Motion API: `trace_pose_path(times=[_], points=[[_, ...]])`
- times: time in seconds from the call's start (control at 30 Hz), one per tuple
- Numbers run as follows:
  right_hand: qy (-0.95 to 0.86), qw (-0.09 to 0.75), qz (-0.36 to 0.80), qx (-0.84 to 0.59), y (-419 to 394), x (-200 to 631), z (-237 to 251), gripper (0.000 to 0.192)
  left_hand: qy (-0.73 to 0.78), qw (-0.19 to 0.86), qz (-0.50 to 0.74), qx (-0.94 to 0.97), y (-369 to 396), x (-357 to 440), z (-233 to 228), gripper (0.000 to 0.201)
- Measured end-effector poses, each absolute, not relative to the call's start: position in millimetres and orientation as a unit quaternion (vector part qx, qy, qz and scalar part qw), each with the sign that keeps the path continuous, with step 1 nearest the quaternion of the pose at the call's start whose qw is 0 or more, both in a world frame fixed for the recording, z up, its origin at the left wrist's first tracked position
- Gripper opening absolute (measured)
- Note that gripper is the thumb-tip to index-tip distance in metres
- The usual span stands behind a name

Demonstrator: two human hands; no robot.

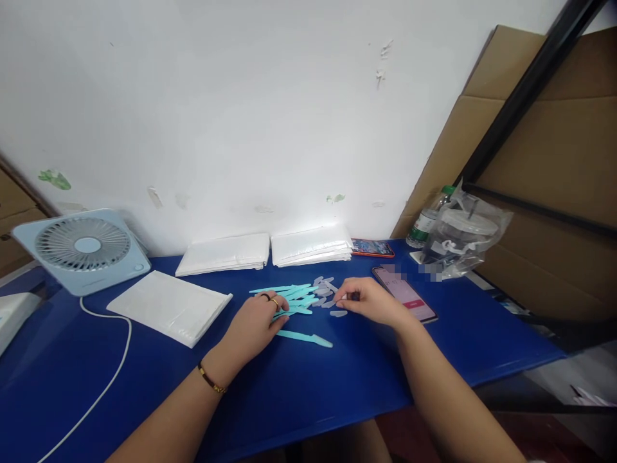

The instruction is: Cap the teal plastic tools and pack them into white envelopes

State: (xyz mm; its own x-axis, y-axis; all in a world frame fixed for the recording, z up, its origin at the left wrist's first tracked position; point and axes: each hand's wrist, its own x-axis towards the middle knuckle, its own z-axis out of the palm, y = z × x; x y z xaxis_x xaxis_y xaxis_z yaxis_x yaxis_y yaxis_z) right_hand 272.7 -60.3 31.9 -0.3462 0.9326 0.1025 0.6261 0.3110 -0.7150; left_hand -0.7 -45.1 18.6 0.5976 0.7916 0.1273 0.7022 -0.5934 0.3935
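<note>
A pile of turquoise eyebrow razors (301, 297) lies on the blue table. My left hand (263, 318) is at its left end, thumb and fingers closed around a razor's handle, with the fingertips partly hidden. One separate eyebrow razor (308, 337) rests nearer the table's front, its blade end pointing right. Right of the pile are several small translucent blade caps (324, 290). My right hand (366, 299) is beside these caps, its thumb and index finger pinched on a whitish cap that barely shows. A single blade cap (338, 314) lies just below its fingertips.
White packets are stacked along the wall, one stack (226, 251) left of another (312, 245). A white packet (168, 305) lies at left near a blue fan (87, 247) and its cable. To the right are a phone (409, 296), a red-edged phone (373, 247), a bottle (424, 225) and a bagged cup (463, 238).
</note>
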Motion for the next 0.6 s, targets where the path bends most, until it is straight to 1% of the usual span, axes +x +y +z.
trace_pose_path(times=[0.1,0.17,0.27,0.4,0.5,0.6], points=[[-0.787,0.203,0.263,-0.520,-59.3,284.4,30.6,0.016,0.430,0.099,0.147,0.885,-37.5,-3.0,12.3,0.014],[-0.804,0.167,0.253,-0.512,-58.7,283.2,26.1,0.014,0.436,0.094,0.134,0.885,-35.4,-3.4,9.2,0.011],[-0.819,0.152,0.246,-0.495,-58.2,273.9,19.6,0.005,0.453,0.101,0.132,0.876,-35.1,-2.8,6.2,0.009],[-0.812,0.171,0.269,-0.490,-58.4,263.7,17.1,0.007,0.462,0.102,0.153,0.868,-35.3,-1.9,3.9,0.015],[-0.774,0.212,0.337,-0.493,-57.9,261.4,16.4,0.013,0.460,0.100,0.151,0.869,-35.7,-1.3,3.3,0.016],[-0.742,0.249,0.393,-0.483,-57.4,260.6,14.6,0.018,0.452,0.093,0.155,0.873,-35.8,-0.3,2.9,0.023]])
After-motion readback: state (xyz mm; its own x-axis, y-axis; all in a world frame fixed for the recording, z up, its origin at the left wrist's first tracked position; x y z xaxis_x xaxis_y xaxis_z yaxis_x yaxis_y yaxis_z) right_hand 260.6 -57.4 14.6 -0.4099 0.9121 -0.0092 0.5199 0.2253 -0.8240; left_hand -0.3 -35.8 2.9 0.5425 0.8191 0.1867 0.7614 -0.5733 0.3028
